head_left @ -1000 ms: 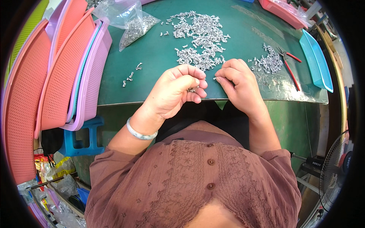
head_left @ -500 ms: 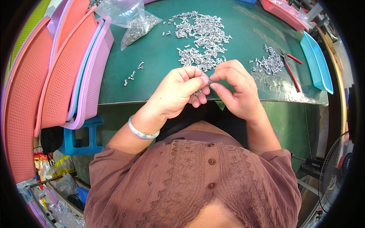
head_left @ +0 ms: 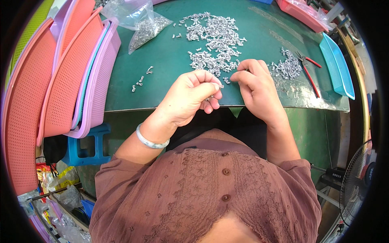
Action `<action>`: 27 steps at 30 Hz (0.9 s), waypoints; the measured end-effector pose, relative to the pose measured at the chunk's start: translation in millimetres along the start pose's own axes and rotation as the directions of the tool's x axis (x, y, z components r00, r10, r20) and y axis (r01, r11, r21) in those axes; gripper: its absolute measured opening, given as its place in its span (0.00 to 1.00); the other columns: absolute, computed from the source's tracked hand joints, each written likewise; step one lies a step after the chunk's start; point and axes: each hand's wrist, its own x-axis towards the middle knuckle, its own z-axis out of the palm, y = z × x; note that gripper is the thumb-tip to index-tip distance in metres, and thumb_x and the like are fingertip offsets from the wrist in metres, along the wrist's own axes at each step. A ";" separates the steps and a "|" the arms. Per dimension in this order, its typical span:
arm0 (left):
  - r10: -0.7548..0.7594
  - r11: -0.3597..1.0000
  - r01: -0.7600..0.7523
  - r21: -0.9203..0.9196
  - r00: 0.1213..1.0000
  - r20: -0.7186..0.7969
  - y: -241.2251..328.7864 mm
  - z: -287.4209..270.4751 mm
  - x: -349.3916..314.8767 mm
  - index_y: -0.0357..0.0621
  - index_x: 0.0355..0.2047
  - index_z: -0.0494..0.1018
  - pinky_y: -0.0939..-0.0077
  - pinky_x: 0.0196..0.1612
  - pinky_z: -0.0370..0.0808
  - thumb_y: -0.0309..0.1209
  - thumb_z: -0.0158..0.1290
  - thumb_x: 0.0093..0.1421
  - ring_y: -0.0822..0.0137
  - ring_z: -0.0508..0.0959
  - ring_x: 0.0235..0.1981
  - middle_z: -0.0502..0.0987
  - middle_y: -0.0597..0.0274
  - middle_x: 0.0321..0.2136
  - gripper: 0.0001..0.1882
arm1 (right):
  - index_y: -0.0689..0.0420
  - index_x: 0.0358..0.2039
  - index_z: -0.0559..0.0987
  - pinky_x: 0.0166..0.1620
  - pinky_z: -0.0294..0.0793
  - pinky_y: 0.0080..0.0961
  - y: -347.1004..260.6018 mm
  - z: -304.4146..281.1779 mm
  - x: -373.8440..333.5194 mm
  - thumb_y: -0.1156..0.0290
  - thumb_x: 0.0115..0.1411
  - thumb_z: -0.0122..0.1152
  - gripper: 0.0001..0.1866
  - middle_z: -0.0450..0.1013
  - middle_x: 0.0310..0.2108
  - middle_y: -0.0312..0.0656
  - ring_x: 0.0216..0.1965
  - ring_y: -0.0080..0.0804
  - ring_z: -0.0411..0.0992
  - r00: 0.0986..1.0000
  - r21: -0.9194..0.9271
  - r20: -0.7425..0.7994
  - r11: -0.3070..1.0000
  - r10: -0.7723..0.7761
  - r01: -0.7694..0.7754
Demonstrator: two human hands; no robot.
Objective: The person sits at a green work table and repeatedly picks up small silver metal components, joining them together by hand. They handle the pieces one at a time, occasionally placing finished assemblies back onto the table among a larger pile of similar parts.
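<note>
My left hand (head_left: 188, 93) is closed over the near edge of the table, with a small silvery metal part (head_left: 221, 86) pinched at the thumb tip. More metal bits (head_left: 209, 98) peek out under its curled fingers. To its right, my right hand (head_left: 259, 89) has its fingers bent inward beside the near end of a large heap of silvery metal parts (head_left: 216, 34). Whatever its fingertips grip is hidden. A few loose parts (head_left: 226, 80) lie between the two hands.
A smaller metal heap (head_left: 288, 68) and red-handled pliers (head_left: 310, 77) lie to the right, near a blue basket (head_left: 337, 67). Several parts (head_left: 139, 81) and a clear bag of parts (head_left: 148, 32) sit left. Stacked plastic baskets (head_left: 69, 77) line the left side; a fan (head_left: 354, 178) stands right.
My right hand has parted from the left fingertips and moved right and slightly away from me, toward the heap. The left hand has stayed nearly still.
</note>
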 end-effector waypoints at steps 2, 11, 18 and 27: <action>0.003 1.000 -0.003 -0.002 1.000 -0.006 -0.4 -0.1 0.0 0.40 0.33 0.72 0.86 0.21 0.69 0.25 0.50 0.60 0.75 0.75 0.20 0.76 0.63 0.25 0.02 | 0.59 0.28 0.77 0.42 0.67 0.34 0.9 1.3 -0.3 0.82 0.47 0.57 0.06 0.69 0.32 0.43 0.37 0.43 0.67 0.999 0.030 -0.043 0.999 0.021 -0.020; 0.011 0.999 -0.012 -0.038 1.000 -0.006 0.5 0.1 -0.5 0.40 0.34 0.71 0.85 0.21 0.69 0.25 0.49 0.61 0.75 0.74 0.20 0.75 0.63 0.25 0.02 | 0.58 0.26 0.78 0.39 0.67 0.33 -7.8 7.3 -0.6 0.75 0.47 0.64 0.05 0.69 0.28 0.39 0.34 0.40 0.67 0.997 0.028 -0.031 0.997 0.068 -0.068; 0.027 0.998 -0.027 -0.056 1.000 0.003 -0.9 -0.4 -0.6 0.41 0.33 0.71 0.85 0.21 0.69 0.27 0.49 0.63 0.75 0.74 0.20 0.75 0.63 0.24 0.03 | 0.57 0.25 0.77 0.37 0.67 0.33 -3.7 11.7 -0.2 0.77 0.48 0.63 0.04 0.70 0.28 0.39 0.33 0.40 0.68 0.996 0.036 -0.071 0.998 0.048 -0.046; 0.017 0.996 -0.016 -0.084 1.000 0.007 -0.4 -0.4 -1.0 0.41 0.32 0.71 0.83 0.21 0.70 0.27 0.47 0.63 0.72 0.75 0.21 0.75 0.60 0.25 0.04 | 0.60 0.27 0.75 0.38 0.69 0.31 -3.2 9.1 -0.8 0.81 0.49 0.60 0.04 0.71 0.29 0.41 0.34 0.41 0.69 0.986 0.217 -0.114 0.972 0.118 -0.092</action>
